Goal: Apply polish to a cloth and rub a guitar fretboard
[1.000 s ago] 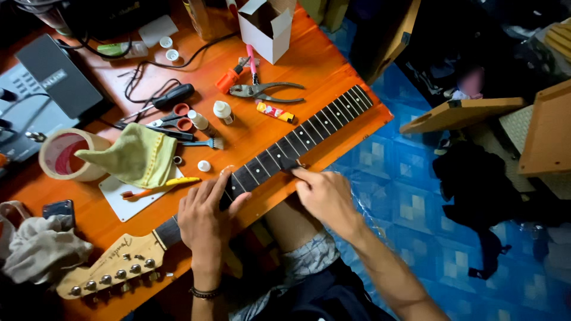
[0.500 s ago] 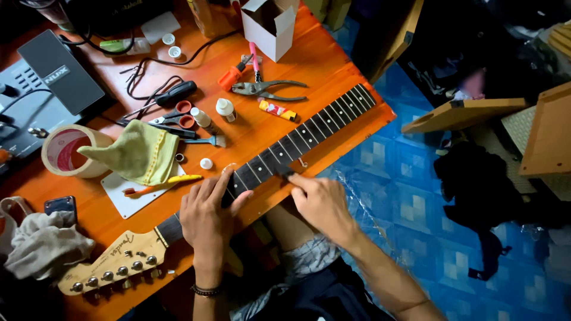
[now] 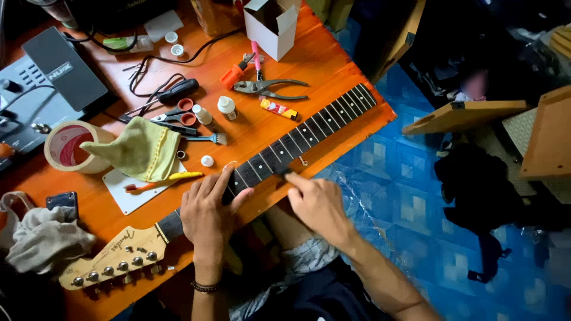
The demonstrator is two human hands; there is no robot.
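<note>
Both my arms are bare to the elbow, no sleeves, no gloves, no rings that show. A thin dark beaded bracelet circles the wrist below my left hand (image 3: 208, 217); the wrist of my right hand (image 3: 318, 205) carries nothing. Below them, I wear dark navy clothing, with a patch of light grey patterned cloth across my lap.

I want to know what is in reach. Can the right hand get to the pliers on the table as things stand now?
Probably yes. The right hand pinches a small dark piece at the guitar neck, so its grip is busy. The pliers lie just beyond the neck, with only open tabletop between.
</note>
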